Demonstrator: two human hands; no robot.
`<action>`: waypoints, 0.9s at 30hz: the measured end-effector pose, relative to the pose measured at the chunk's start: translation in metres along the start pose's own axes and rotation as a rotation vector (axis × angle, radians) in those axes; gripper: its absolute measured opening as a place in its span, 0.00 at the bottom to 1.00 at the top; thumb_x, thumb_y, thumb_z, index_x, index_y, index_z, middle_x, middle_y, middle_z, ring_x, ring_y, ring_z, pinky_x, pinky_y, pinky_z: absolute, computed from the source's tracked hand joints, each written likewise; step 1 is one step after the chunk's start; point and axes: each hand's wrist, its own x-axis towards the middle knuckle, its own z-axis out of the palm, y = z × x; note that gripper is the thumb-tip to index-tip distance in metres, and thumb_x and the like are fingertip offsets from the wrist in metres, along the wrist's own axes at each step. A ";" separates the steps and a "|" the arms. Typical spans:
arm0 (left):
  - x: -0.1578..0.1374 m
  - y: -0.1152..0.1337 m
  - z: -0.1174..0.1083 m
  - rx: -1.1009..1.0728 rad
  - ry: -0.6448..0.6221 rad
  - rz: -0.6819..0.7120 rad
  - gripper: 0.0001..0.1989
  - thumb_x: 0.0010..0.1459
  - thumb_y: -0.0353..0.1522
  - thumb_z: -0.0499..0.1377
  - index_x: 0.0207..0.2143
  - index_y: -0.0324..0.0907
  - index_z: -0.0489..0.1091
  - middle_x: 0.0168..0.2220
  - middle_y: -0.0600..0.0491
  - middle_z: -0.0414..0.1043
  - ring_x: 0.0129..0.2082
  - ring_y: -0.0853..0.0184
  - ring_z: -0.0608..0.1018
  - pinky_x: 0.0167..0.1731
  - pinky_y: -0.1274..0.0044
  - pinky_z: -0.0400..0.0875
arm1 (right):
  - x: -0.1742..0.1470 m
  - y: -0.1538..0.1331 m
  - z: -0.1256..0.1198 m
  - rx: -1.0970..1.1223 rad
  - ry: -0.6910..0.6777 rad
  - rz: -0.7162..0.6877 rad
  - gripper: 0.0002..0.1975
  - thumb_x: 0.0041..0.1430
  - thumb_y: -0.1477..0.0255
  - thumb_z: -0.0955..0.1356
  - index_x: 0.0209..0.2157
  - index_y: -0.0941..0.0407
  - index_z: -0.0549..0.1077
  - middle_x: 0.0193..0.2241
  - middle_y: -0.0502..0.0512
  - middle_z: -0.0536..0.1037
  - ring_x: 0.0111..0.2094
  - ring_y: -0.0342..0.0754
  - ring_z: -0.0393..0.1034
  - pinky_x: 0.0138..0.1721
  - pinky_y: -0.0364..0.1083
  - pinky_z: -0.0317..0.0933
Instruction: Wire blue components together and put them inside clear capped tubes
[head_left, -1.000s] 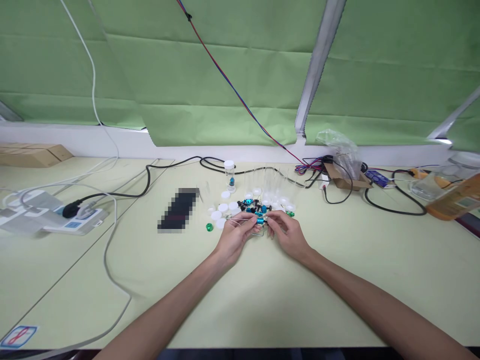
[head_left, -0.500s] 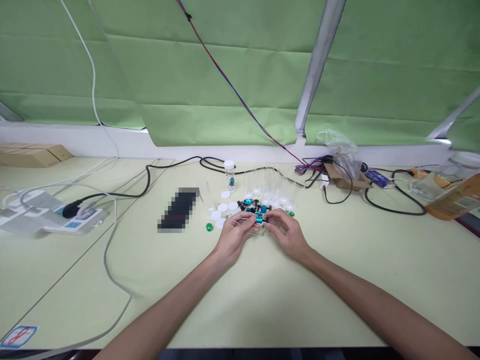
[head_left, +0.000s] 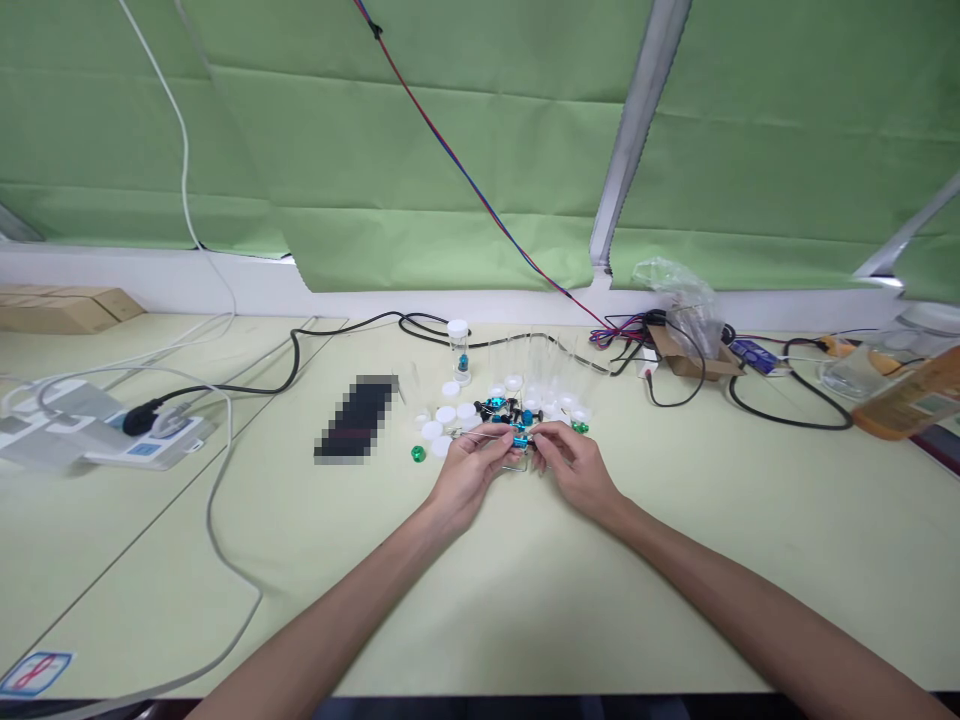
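Observation:
Between my two hands is a small shiny blue metal part [head_left: 520, 440] with a black end. My left hand [head_left: 470, 468] pinches its left side, and a thin metal rod sticks out leftward from the same fingers. The fingertips of my right hand [head_left: 571, 458] close on the black end. Just beyond lie several blue and black small parts [head_left: 495, 404], partly hidden by the hands. White round caps [head_left: 445, 414] are scattered to the left, near a green metal piece [head_left: 418, 454]. Clear tubes [head_left: 538, 365] stand behind, and one capped tube [head_left: 459, 352] contains a blue part.
A pixelated dark object [head_left: 357, 420] lies left of the parts. Power strips [head_left: 161, 440] and cables are at far left. An open cardboard box [head_left: 694, 360] with a plastic bag stands at back right, near an orange bottle [head_left: 915, 400].
The right hand's fingers have drawn in closer around the black end of the blue part. The left hand stays almost still.

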 end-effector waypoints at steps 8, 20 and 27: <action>0.001 0.000 -0.001 -0.053 0.010 0.007 0.12 0.44 0.28 0.71 0.33 0.36 0.75 0.30 0.53 0.76 0.28 0.71 0.78 0.39 0.78 0.73 | 0.001 0.000 -0.002 -0.051 0.003 -0.116 0.09 0.62 0.69 0.67 0.44 0.52 0.72 0.42 0.57 0.72 0.43 0.50 0.71 0.43 0.50 0.71; 0.000 0.002 0.000 -0.054 -0.023 -0.007 0.12 0.46 0.27 0.69 0.35 0.37 0.75 0.31 0.51 0.77 0.28 0.71 0.78 0.35 0.78 0.74 | 0.000 0.004 0.001 -0.007 0.017 -0.027 0.09 0.63 0.66 0.66 0.43 0.54 0.71 0.36 0.54 0.76 0.33 0.47 0.73 0.40 0.48 0.71; 0.001 0.001 -0.001 -0.078 -0.009 -0.002 0.11 0.47 0.26 0.68 0.35 0.37 0.74 0.31 0.51 0.77 0.27 0.71 0.78 0.36 0.78 0.74 | 0.001 0.000 -0.001 -0.073 0.006 -0.081 0.10 0.62 0.67 0.67 0.44 0.53 0.72 0.41 0.57 0.75 0.39 0.49 0.73 0.42 0.49 0.71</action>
